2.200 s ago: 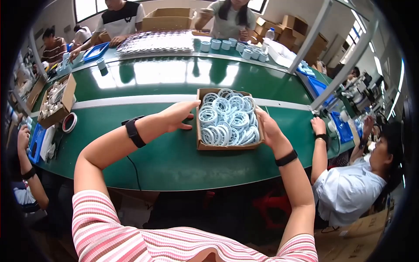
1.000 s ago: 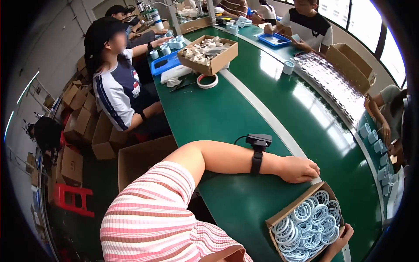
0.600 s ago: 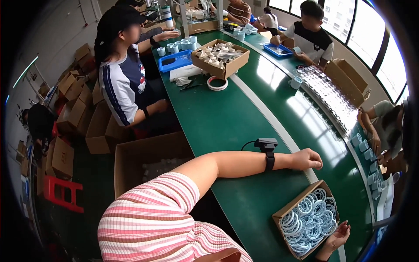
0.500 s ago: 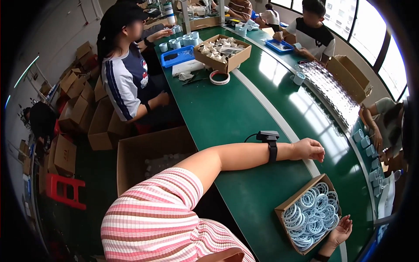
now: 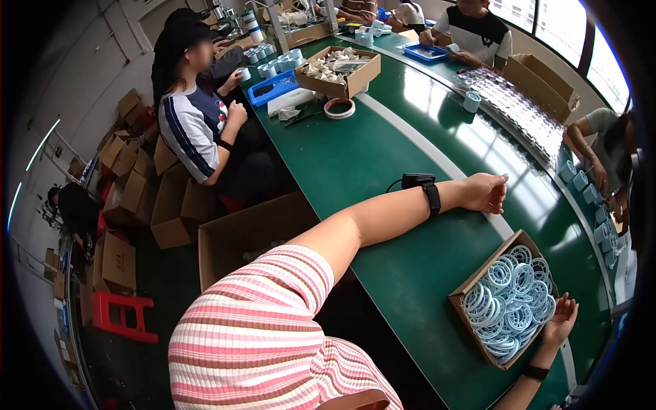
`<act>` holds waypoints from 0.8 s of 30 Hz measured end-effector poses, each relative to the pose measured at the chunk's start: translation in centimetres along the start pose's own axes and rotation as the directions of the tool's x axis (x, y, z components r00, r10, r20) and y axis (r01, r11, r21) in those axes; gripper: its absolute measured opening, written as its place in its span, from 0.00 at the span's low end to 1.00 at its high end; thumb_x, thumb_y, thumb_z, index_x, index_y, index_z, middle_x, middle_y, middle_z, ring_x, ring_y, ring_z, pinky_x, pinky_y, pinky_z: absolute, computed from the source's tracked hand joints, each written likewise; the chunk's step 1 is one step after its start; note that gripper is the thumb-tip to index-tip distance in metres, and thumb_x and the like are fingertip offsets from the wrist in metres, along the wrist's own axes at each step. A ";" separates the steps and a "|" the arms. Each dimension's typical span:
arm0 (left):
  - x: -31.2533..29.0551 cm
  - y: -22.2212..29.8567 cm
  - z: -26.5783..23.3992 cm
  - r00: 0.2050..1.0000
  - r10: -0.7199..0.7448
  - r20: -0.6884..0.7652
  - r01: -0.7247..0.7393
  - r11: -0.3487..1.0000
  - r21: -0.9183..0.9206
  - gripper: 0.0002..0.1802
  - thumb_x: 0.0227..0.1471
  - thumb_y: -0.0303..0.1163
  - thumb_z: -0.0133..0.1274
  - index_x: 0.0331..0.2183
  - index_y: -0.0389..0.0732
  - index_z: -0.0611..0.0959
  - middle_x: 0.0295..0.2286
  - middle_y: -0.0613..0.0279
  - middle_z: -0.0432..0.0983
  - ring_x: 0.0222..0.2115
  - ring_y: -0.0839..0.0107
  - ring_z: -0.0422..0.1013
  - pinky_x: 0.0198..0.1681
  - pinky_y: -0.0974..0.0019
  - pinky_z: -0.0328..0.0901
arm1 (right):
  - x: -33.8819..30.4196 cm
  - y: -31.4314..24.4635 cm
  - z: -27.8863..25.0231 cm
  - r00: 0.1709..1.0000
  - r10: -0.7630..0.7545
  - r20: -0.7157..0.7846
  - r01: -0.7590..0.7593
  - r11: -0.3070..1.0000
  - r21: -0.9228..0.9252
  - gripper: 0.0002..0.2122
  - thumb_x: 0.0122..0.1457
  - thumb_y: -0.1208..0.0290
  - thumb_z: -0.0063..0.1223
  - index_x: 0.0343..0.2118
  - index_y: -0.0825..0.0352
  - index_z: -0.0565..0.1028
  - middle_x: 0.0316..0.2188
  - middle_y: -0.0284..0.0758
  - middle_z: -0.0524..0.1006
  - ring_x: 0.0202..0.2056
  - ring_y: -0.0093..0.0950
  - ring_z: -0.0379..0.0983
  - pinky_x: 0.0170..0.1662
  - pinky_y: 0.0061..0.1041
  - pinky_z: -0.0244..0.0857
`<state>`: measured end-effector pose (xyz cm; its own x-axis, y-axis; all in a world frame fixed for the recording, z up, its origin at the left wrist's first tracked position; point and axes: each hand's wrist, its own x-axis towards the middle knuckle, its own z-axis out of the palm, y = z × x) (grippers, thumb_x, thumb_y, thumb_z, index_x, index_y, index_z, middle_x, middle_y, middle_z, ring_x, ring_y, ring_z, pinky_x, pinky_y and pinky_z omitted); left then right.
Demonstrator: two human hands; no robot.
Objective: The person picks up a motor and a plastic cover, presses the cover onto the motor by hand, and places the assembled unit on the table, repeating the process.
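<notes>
My left arm, in a pink striped sleeve with a black device strapped to the wrist, stretches across the green table (image 5: 403, 273). At its end my left hand (image 5: 484, 193) is above the table by a pale strip, palm turned up, with loosely curled fingers and nothing in them. Below it sits a cardboard box (image 5: 471, 280) full of light blue plastic rings (image 5: 518, 317). Beside the box's right edge is my right hand (image 5: 562, 318), palm up, fingers slightly bent and apart, holding nothing. Whether it touches the box I cannot tell.
Farther along stand a carton of crumpled white pieces (image 5: 362, 76), a tape roll (image 5: 348, 113), a blue tray (image 5: 258, 99) and several light blue cups. One cup (image 5: 471, 101) stands alone. Co-workers sit around the table. A large carton (image 5: 217, 253) and a red stool (image 5: 123, 301) are at left.
The view has shifted, so the table and box appear farther right. My hands keep much the same loose pose. The co-worker at left has raised their hands and now holds a light blue cup.
</notes>
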<state>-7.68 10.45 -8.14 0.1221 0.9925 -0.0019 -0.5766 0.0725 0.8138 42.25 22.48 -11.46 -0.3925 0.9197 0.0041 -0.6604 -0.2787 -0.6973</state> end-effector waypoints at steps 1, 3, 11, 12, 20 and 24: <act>0.3 -0.1 1.7 0.993 0.057 -0.102 -0.034 0.975 0.219 0.22 0.67 0.49 0.46 0.26 0.45 0.78 0.25 0.63 0.75 0.30 0.62 0.75 0.42 0.54 0.71 | -0.5 -0.8 -0.5 0.993 -0.058 -0.104 0.048 0.995 -0.092 0.12 0.70 0.63 0.48 0.40 0.68 0.78 0.39 0.41 0.81 0.44 0.34 0.77 0.50 0.27 0.73; -0.4 -0.1 4.5 0.846 0.529 0.063 -0.267 0.317 0.910 0.18 0.63 0.44 0.53 0.25 0.44 0.78 0.23 0.62 0.72 0.27 0.61 0.73 0.38 0.57 0.68 | -0.9 -1.8 -1.3 0.925 -0.351 -0.145 0.225 0.814 -0.536 0.12 0.70 0.64 0.49 0.36 0.68 0.77 0.34 0.37 0.81 0.36 0.30 0.77 0.39 0.24 0.72; -4.4 3.8 2.6 0.562 0.436 0.703 -0.279 -0.700 0.657 0.19 0.56 0.41 0.59 0.20 0.44 0.73 0.21 0.62 0.72 0.24 0.62 0.72 0.30 0.60 0.66 | -3.2 0.1 9.6 0.678 -0.336 0.654 0.319 -0.667 -0.673 0.12 0.67 0.70 0.50 0.27 0.70 0.69 0.24 0.42 0.68 0.25 0.42 0.66 0.31 0.37 0.64; -4.4 3.3 1.5 0.683 0.421 0.597 -0.249 -0.635 0.731 0.20 0.56 0.42 0.58 0.19 0.43 0.74 0.21 0.61 0.72 0.23 0.60 0.72 0.28 0.58 0.67 | -2.8 0.7 9.7 0.683 -0.350 0.641 0.295 -0.671 -0.680 0.12 0.67 0.70 0.50 0.27 0.70 0.69 0.24 0.42 0.68 0.25 0.42 0.66 0.31 0.37 0.64; -2.4 1.2 2.2 0.892 0.415 0.178 -0.154 -0.091 0.984 0.20 0.56 0.44 0.59 0.23 0.38 0.77 0.22 0.52 0.72 0.23 0.51 0.70 0.27 0.54 0.65 | -1.4 3.3 9.5 0.733 -0.432 0.525 0.263 -0.532 -0.805 0.12 0.60 0.66 0.56 0.23 0.66 0.71 0.25 0.42 0.71 0.30 0.45 0.71 0.32 0.42 0.66; -3.9 3.2 0.7 0.904 0.421 0.077 -0.115 0.066 0.991 0.22 0.57 0.42 0.60 0.22 0.35 0.75 0.17 0.54 0.66 0.18 0.66 0.63 0.24 0.62 0.60 | 0.1 4.9 11.7 0.690 -0.427 0.585 0.277 -0.591 -0.758 0.10 0.58 0.66 0.57 0.23 0.64 0.73 0.25 0.37 0.73 0.30 0.41 0.73 0.33 0.39 0.69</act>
<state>-9.46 6.73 -5.16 -0.0703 0.9201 0.3853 0.7484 -0.2067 0.6302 31.48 17.99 -6.54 -0.3632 0.5917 0.7197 0.7666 0.6288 -0.1300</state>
